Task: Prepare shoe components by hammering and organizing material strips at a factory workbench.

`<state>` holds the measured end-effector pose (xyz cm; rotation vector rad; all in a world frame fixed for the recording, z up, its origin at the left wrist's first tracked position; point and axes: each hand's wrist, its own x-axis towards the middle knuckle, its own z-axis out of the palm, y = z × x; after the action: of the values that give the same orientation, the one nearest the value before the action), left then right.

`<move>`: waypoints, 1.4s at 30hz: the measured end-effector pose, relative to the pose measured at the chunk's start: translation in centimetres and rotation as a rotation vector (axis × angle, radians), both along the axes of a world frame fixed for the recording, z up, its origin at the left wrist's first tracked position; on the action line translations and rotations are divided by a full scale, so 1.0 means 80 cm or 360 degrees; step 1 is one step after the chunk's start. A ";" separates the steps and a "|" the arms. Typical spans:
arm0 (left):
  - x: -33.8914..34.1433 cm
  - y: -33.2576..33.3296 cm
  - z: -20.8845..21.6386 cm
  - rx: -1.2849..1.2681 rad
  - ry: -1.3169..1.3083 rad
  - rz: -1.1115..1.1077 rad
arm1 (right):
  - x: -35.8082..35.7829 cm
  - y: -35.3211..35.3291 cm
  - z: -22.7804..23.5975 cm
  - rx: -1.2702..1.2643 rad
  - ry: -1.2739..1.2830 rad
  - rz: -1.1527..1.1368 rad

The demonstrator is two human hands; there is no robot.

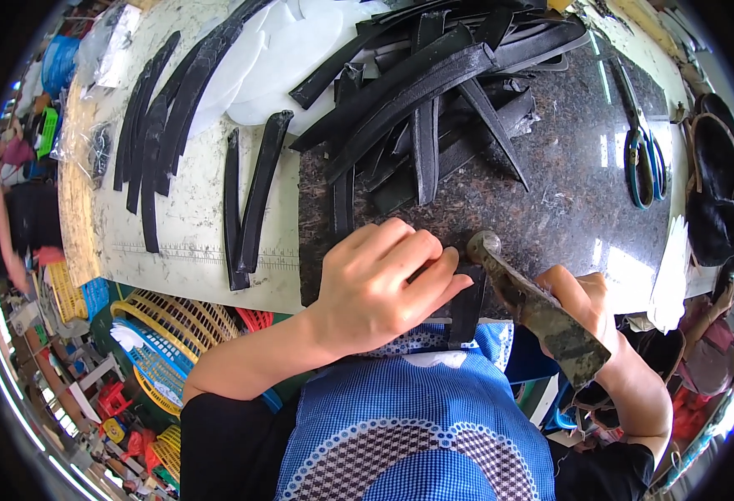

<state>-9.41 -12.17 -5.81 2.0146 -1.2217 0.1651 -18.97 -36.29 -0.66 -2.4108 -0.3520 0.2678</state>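
My right hand (580,292) is closed around a cobbler's hammer (542,313). Its round face is down by the dark stone slab (617,167), and its long flat peen flares toward me; the handle is mostly hidden. Close to the hammer's face, my left hand (388,288) curls its fingers at a black strip (467,309), which hangs over the slab's near edge onto my blue checked apron (375,392). Just beyond my hands, a heap of similar black strips (425,108) lies on the slab, several crossing each other.
More black strips (254,196) lie on the white board at left, near pale sheets (275,63). Scissors (642,159) rest on the slab's right side. Yellow and blue plastic baskets (162,334) stand lower left. Dark shoe-like pieces (713,179) sit at far right. Other people are nearby.
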 end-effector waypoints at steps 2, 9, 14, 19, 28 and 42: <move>-0.007 -0.003 -0.006 -0.0040 -0.0007 0.0045 | 0.000 -0.002 -0.002 -0.0010 -0.0026 -0.0001; -0.018 -0.012 -0.004 -0.0061 0.0104 0.0164 | -0.009 -0.008 -0.002 0.0161 0.0053 -0.0193; 0.015 -0.023 -0.005 0.0011 -0.0034 -0.0128 | -0.019 -0.013 0.010 -0.0053 0.0000 -0.0140; 0.008 -0.018 0.000 -0.0008 -0.0041 -0.0117 | -0.035 -0.019 -0.009 -0.0127 0.0023 -0.0112; -0.019 -0.020 0.002 0.0068 0.0079 0.0017 | -0.013 -0.011 0.003 -0.0037 -0.0006 -0.0061; -0.025 -0.018 -0.005 -0.0040 0.0079 0.0084 | -0.021 -0.007 0.001 -0.0011 -0.0162 -0.0145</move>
<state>-11.43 -13.65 -6.23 2.0188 -1.1312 0.1547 -20.64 -36.84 -0.54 -2.4450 -0.2862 0.1061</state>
